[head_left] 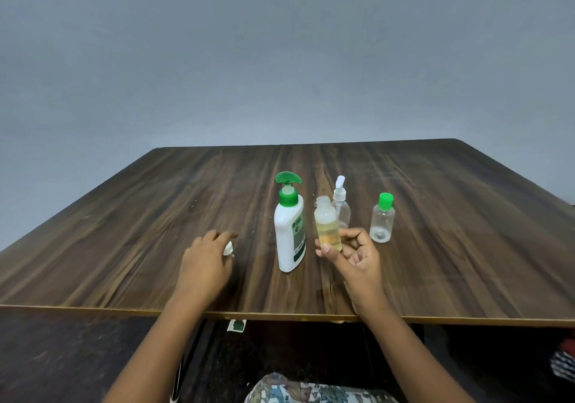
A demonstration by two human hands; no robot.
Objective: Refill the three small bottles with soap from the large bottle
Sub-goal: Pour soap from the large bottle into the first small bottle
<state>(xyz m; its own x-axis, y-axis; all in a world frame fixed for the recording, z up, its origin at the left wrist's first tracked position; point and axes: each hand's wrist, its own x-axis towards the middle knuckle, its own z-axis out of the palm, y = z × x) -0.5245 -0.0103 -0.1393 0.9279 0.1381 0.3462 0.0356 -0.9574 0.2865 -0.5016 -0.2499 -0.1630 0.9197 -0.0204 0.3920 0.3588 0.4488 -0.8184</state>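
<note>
On the wooden counter (435, 216), a white soap pump bottle (289, 234) stands upright. Just right of it, the right grip (357, 256) pinches an uncapped small bottle (328, 228) part-filled with yellow liquid. A clear pump-topped bottle (343, 214) and a green-capped bottle (382, 220) stand nearby. The left grip (203, 262) curls on a white cap (228, 248).

No writing can be read: the green label (299, 233) on the large white pump bottle (287, 247), near the middle of the table (124, 216), bears print too small and blurred to make out.

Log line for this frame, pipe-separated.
right hand holds uncapped small bottle, part full | left hand touches white cap | large bottle upright, pump on | green-capped bottle empty
</note>
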